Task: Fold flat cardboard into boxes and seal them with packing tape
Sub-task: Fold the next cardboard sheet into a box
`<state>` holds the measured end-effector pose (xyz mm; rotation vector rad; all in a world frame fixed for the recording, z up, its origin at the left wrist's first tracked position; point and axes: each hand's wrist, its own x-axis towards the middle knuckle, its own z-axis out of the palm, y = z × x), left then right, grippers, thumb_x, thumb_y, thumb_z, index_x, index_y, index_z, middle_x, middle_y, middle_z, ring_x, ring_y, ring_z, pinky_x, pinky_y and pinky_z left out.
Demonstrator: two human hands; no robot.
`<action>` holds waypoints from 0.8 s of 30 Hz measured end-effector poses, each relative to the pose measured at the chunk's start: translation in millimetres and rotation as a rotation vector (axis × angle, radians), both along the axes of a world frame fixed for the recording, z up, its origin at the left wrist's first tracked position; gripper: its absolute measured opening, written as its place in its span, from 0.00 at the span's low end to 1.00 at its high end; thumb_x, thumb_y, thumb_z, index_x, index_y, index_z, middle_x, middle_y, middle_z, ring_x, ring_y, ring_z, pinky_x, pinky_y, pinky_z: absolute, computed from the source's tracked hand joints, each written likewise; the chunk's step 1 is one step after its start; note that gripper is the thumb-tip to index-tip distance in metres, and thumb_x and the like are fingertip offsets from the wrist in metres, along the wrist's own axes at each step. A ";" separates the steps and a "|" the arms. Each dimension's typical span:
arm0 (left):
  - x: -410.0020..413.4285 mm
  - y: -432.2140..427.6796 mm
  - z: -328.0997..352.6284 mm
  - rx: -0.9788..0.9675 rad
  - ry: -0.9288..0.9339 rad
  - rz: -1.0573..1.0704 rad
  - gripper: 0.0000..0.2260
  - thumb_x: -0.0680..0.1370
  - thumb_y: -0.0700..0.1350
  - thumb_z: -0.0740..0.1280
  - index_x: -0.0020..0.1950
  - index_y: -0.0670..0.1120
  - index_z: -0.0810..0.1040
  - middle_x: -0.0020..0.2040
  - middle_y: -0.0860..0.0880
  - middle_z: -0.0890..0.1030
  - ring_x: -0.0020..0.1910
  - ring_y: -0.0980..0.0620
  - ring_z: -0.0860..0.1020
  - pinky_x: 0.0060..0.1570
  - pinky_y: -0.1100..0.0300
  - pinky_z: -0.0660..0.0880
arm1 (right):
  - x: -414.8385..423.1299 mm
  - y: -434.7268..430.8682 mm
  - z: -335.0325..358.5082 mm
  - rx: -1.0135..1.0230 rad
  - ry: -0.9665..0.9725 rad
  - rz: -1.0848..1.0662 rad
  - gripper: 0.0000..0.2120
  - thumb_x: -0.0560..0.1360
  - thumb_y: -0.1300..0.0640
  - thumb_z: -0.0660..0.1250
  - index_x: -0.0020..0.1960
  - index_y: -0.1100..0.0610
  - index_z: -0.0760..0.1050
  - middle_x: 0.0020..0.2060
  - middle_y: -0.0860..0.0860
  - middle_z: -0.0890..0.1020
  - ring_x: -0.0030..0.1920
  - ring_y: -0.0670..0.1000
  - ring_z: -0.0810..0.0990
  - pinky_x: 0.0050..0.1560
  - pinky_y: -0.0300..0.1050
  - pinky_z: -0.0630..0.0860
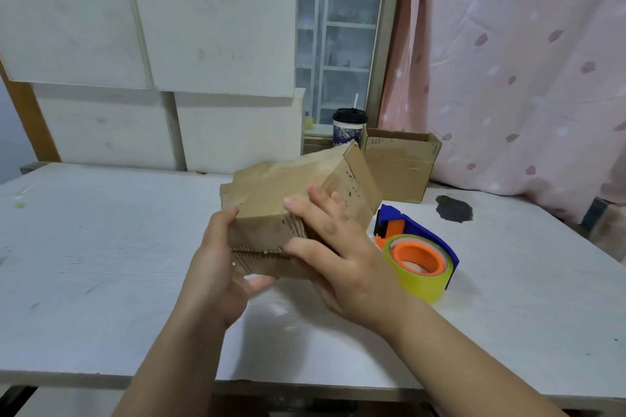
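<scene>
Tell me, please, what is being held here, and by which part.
The cardboard box, at its near end: left hand on its left edge, right hand around its right side.

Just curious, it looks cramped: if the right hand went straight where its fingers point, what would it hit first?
The cardboard box: the right hand grips it, fingers across its top, so it would push into it at once.

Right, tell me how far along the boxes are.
Done: one folded box stands open-topped by the window. In hand: left hand and right hand hold a tilted box over the table. Left: sealing, probably; the tape dispenser lies untouched.
</scene>
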<state>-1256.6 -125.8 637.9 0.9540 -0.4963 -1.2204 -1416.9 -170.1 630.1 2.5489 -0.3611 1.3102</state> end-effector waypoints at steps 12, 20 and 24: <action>-19.1 0.9 -27.7 -0.315 -0.180 0.364 0.18 0.72 0.45 0.58 0.62 0.48 0.66 0.53 0.55 0.72 0.49 0.54 0.74 0.40 0.54 0.77 | 12.0 27.6 -11.4 1.308 -0.543 0.169 0.53 0.56 0.26 0.70 0.71 0.31 0.44 0.69 0.34 0.64 0.64 0.29 0.66 0.62 0.29 0.68; -8.6 1.1 -44.7 -0.282 0.298 0.189 0.19 0.76 0.51 0.60 0.61 0.40 0.74 0.58 0.41 0.79 0.58 0.43 0.77 0.54 0.49 0.74 | -15.3 9.8 -25.9 1.258 -0.345 0.170 0.53 0.64 0.54 0.75 0.70 0.29 0.40 0.62 0.24 0.68 0.63 0.31 0.70 0.58 0.27 0.69; -5.9 2.2 -46.7 -0.054 0.162 0.175 0.14 0.80 0.49 0.59 0.58 0.42 0.79 0.53 0.43 0.83 0.52 0.45 0.81 0.53 0.48 0.76 | -29.7 6.1 -24.0 1.263 -0.198 0.116 0.56 0.64 0.55 0.78 0.68 0.24 0.40 0.69 0.34 0.66 0.65 0.35 0.70 0.62 0.34 0.69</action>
